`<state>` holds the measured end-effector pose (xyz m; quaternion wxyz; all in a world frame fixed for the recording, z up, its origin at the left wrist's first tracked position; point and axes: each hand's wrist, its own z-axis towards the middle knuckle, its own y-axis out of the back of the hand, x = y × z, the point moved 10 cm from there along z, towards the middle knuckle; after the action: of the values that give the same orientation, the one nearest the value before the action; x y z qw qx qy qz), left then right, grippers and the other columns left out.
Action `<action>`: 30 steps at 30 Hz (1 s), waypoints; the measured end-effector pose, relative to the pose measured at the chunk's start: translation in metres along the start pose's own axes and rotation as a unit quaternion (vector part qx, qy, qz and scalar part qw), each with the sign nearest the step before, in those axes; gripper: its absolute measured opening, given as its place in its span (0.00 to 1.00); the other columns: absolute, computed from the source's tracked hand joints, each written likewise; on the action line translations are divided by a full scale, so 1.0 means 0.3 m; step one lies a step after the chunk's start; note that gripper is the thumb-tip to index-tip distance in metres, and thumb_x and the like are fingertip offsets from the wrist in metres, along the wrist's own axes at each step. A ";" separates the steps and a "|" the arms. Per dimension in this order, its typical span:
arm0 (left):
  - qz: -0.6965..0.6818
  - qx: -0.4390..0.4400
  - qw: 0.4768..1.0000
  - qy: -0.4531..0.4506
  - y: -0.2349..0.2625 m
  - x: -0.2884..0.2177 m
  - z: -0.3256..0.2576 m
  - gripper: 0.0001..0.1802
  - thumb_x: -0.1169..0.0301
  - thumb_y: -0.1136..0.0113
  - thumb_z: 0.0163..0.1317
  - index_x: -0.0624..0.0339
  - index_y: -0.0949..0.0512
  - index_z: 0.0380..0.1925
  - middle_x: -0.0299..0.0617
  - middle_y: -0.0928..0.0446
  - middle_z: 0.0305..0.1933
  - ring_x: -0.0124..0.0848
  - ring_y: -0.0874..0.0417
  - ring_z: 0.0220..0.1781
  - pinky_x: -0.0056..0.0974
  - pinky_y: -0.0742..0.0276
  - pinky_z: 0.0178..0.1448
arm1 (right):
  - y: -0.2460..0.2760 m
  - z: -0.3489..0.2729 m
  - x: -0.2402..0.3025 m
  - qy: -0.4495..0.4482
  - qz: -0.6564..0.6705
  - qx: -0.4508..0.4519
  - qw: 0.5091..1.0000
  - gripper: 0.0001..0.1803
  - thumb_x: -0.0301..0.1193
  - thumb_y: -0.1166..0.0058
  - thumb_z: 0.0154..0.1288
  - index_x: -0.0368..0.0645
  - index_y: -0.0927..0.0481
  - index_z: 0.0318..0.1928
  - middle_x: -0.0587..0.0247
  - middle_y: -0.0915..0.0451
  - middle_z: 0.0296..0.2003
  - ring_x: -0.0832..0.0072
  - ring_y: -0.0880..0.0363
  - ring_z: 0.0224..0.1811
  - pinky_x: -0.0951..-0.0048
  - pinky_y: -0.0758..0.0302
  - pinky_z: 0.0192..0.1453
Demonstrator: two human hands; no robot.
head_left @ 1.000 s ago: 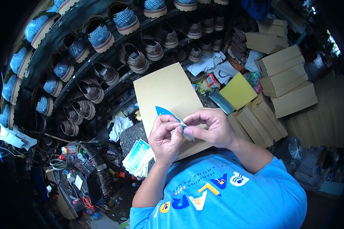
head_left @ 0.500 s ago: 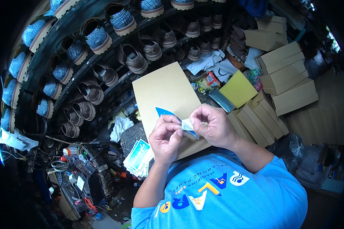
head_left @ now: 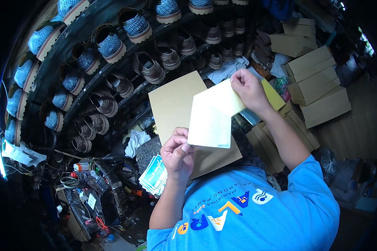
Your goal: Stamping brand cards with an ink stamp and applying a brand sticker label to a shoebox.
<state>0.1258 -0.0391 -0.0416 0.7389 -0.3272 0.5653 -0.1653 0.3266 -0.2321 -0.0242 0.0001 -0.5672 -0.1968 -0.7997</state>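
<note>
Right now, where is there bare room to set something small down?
The tan cardboard shows bare surface left of the held pale sheet and below it, toward the blue shirt. The lower-left clutter and shoe rack are crowded.

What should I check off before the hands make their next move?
1. Left hand grips the pale sheet at its lower-left corner: ok.
2. Right hand pinches the yellowish strip at its upper end: ok.
3. Strip fully separated from sheet: cannot tell; they overlap in view.
4. Tan cardboard in full view: not ok; partly hidden behind the sheet.
5. Blue-and-white labels squarely stacked: not ok; edges fanned.
</note>
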 end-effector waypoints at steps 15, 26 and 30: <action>-0.099 -0.031 0.995 0.002 0.024 -0.015 0.009 0.06 0.74 0.42 0.57 0.67 0.22 0.31 0.52 0.23 0.48 0.38 0.20 0.46 0.45 0.22 0.57 | 0.024 0.217 -0.417 0.038 -0.345 -0.029 0.938 0.08 0.31 0.46 0.63 0.39 0.26 0.38 0.44 0.19 0.37 0.46 0.19 0.39 0.49 0.23 0.46; -0.059 -0.057 0.997 -0.006 0.038 -0.003 0.014 0.07 0.74 0.40 0.57 0.68 0.21 0.31 0.58 0.23 0.53 0.36 0.21 0.46 0.40 0.25 0.57 | -0.006 -0.172 0.298 0.243 -0.017 -0.032 0.969 0.09 0.30 0.37 0.61 0.36 0.17 0.35 0.59 0.20 0.29 0.71 0.21 0.31 0.71 0.25 0.39; -0.012 -0.032 0.999 -0.009 0.014 0.009 0.018 0.08 0.73 0.38 0.58 0.68 0.20 0.32 0.59 0.25 0.57 0.34 0.22 0.48 0.36 0.27 0.53 | -0.155 -0.405 0.569 0.308 -0.227 0.040 0.923 0.25 0.38 0.28 0.43 0.41 0.17 0.43 0.59 0.20 0.44 0.65 0.23 0.42 0.64 0.30 0.47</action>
<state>0.1312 -0.0359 -0.0456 0.7311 -0.3591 0.5596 -0.1528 0.1451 -0.1894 0.0822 -0.0978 -0.2325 -0.3425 -0.9050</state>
